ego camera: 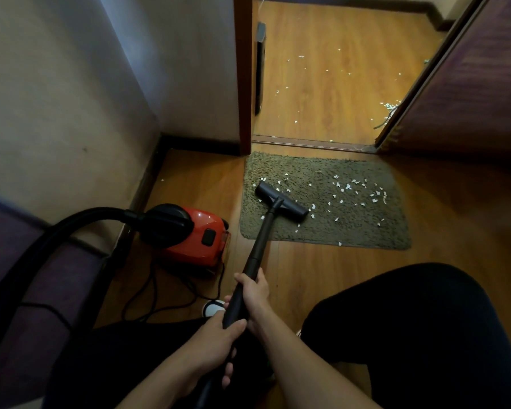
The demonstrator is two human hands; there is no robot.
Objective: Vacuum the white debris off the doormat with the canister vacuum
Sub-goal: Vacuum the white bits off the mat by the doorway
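Both hands wrap the black wand [258,243]: right hand [255,290] ahead, left hand [222,335] behind. Its floor nozzle [281,203] rests on the doormat's [351,228] left part; white debris [354,191] lies mostly rightward. Red canister vacuum [189,231] sits left on the floor.

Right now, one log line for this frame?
hands: left and right both grip wand | nozzle on doormat left half | white debris mostly right | vacuum left of mat
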